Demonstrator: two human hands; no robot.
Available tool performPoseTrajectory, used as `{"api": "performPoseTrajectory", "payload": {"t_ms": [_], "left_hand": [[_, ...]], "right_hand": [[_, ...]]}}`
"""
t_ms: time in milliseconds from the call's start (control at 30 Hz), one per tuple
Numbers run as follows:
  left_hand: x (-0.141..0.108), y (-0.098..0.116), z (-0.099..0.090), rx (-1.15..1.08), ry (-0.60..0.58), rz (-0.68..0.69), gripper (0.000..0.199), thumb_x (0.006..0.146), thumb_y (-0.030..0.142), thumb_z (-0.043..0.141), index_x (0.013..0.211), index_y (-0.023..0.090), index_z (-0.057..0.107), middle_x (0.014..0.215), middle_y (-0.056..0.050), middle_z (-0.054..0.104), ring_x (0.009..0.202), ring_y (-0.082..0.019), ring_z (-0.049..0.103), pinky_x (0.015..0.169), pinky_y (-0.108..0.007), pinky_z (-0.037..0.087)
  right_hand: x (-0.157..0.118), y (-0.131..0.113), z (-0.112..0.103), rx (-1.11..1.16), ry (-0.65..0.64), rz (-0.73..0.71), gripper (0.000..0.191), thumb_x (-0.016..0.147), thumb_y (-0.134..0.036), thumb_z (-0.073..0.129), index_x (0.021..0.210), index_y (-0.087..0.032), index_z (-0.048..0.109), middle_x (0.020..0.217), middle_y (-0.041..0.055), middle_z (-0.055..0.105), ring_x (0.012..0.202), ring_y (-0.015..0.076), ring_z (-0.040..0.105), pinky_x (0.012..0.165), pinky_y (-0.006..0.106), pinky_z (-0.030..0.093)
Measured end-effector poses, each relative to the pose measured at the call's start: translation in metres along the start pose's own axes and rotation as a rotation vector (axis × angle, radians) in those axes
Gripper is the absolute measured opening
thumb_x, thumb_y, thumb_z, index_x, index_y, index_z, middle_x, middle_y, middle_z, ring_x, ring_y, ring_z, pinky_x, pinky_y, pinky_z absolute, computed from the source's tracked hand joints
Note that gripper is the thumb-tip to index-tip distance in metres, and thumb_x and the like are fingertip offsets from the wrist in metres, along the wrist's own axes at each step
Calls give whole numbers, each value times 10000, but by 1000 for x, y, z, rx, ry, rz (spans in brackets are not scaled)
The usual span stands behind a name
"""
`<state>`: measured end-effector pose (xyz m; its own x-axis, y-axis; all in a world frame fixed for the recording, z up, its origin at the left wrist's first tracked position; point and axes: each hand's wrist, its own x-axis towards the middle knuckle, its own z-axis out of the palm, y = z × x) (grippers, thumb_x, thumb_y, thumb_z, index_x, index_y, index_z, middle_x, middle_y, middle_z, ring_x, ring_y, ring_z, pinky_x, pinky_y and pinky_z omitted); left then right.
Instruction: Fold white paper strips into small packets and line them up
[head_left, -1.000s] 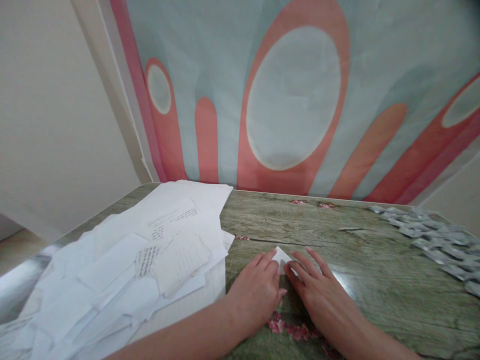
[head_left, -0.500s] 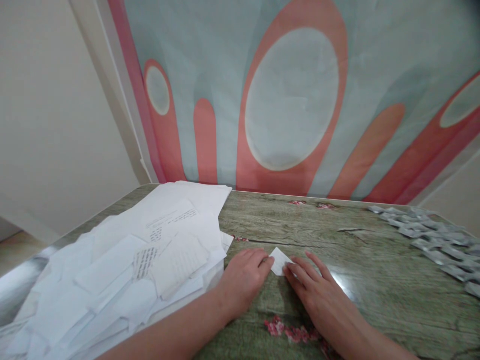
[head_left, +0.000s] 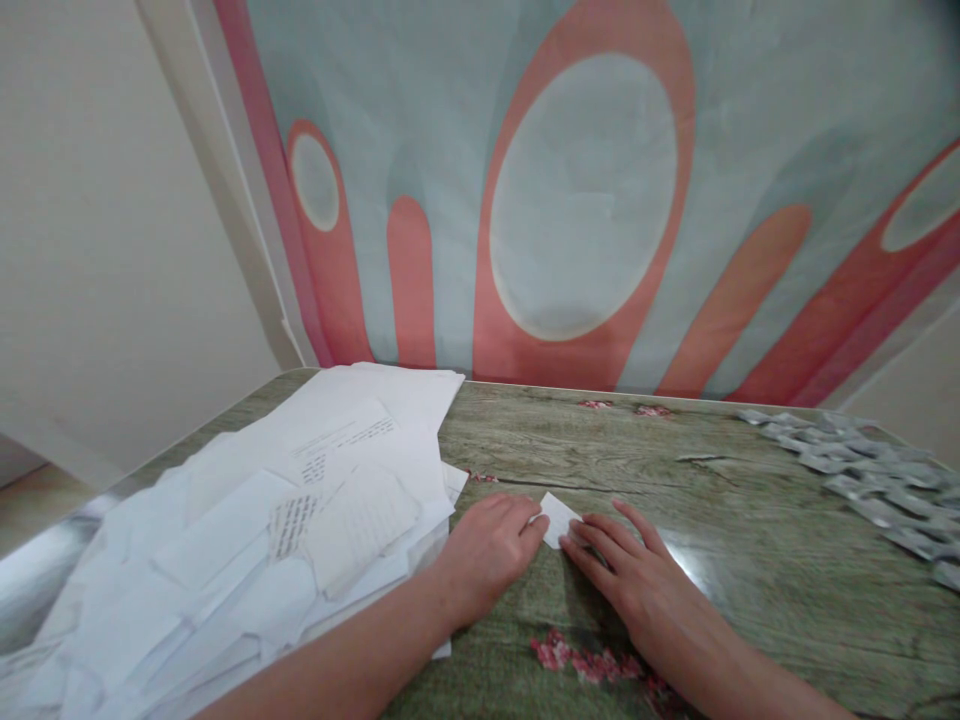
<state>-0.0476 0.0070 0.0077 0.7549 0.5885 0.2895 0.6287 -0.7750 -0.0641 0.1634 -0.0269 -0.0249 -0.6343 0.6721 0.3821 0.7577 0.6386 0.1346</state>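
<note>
A small folded piece of white paper [head_left: 556,516] lies at an angle on the table between my hands. My left hand [head_left: 491,552] has its fingers close together, and the thumb and fingertips grip the paper's left corner. At the right edge, the thumb and nearest fingers of my right hand [head_left: 630,572] hold the paper down, while one outer finger sticks up and away. The fingertips cover parts of both edges.
A big heap of white paper sheets and scraps [head_left: 217,540], some printed, spreads over the left side. Several folded grey-silver strips [head_left: 877,485] lie at the right. The wood-patterned table [head_left: 750,540] meets a pink and grey-green patterned backdrop [head_left: 585,360].
My right hand's fingertips have shifted slightly left along the paper's lower right edge. The paper has turned or moved a little; my left hand stays nearly in place.
</note>
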Motion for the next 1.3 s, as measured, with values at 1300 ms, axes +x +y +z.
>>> {"api": "performPoseTrajectory", "payload": {"t_ms": [1300], "left_hand": [[-3, 0, 5, -226, -1, -87, 195, 874, 201, 473, 1037, 194, 581, 1070, -39, 605, 929, -177, 580, 818, -320, 478]], "right_hand": [[0, -2, -4, 130, -43, 64, 366, 776, -62, 490, 1116, -164, 580, 1078, 72, 606, 958, 199, 524, 858, 345, 428]]}}
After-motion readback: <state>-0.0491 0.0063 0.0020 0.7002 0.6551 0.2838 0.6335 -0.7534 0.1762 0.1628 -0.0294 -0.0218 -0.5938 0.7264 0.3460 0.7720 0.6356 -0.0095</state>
